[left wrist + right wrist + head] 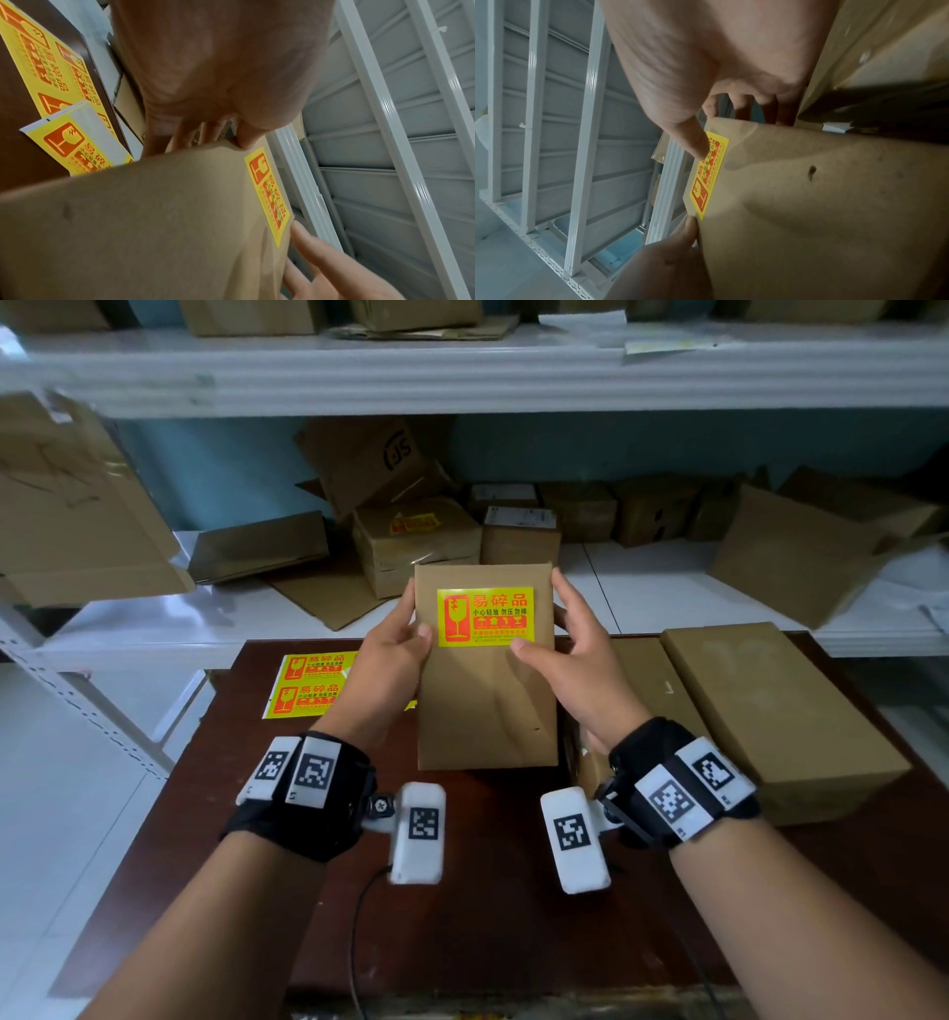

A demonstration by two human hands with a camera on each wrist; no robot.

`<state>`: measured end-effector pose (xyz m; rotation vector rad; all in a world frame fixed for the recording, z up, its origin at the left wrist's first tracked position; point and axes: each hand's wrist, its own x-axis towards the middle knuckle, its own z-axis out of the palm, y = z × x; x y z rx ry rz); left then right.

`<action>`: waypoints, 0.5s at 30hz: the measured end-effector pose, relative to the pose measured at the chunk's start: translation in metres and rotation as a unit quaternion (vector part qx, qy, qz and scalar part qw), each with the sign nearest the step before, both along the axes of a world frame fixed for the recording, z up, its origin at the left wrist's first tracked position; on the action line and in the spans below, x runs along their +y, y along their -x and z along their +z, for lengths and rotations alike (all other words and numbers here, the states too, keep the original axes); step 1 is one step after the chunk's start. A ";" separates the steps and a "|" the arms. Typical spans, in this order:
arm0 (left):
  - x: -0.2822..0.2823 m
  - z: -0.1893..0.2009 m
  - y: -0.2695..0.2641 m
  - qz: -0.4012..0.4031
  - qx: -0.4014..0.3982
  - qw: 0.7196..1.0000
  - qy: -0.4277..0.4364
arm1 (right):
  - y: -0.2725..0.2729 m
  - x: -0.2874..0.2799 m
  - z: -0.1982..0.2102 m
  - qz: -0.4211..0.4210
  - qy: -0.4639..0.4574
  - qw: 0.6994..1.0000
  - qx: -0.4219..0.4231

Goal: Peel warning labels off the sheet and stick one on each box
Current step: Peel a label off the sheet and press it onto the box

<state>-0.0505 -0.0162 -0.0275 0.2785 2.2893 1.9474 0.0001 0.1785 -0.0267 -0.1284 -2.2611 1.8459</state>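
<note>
A flat brown cardboard box (485, 706) is held up above the dark table, tilted toward me. A yellow and red warning label (485, 616) is stuck on its upper face. My left hand (398, 649) grips the box's left edge, thumb on the front beside the label (267, 194) and fingers behind. My right hand (565, 644) holds the right edge, its thumb pressing on the label's lower right corner (709, 172). The label sheet (308, 683) lies on the table's far left, partly hidden behind my left hand, with yellow labels on it (51, 67).
Two more plain brown boxes (770, 711) lie on the dark wooden table (488, 891) to the right. White shelving (667, 593) behind carries several cardboard boxes, one (416, 541) bearing a yellow label. A black cable (359, 942) runs along the near table.
</note>
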 end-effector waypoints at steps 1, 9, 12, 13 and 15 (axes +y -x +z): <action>0.000 0.000 0.000 0.001 -0.004 1.000 0.006 | 0.000 0.000 0.000 -0.006 -0.001 1.000 0.002; 0.009 0.001 -0.009 0.006 0.053 0.998 0.033 | 0.005 -0.013 -0.007 -0.092 0.000 0.995 0.034; 0.011 0.001 -0.013 0.001 0.069 0.997 0.036 | 0.007 -0.011 -0.014 -0.118 -0.006 0.991 0.056; 0.009 0.001 -0.013 0.004 0.068 0.997 0.036 | 0.008 -0.010 -0.016 -0.123 -0.008 0.991 0.059; 0.008 0.001 -0.012 0.010 0.061 0.997 0.036 | 0.010 -0.006 -0.020 -0.118 -0.003 0.991 0.067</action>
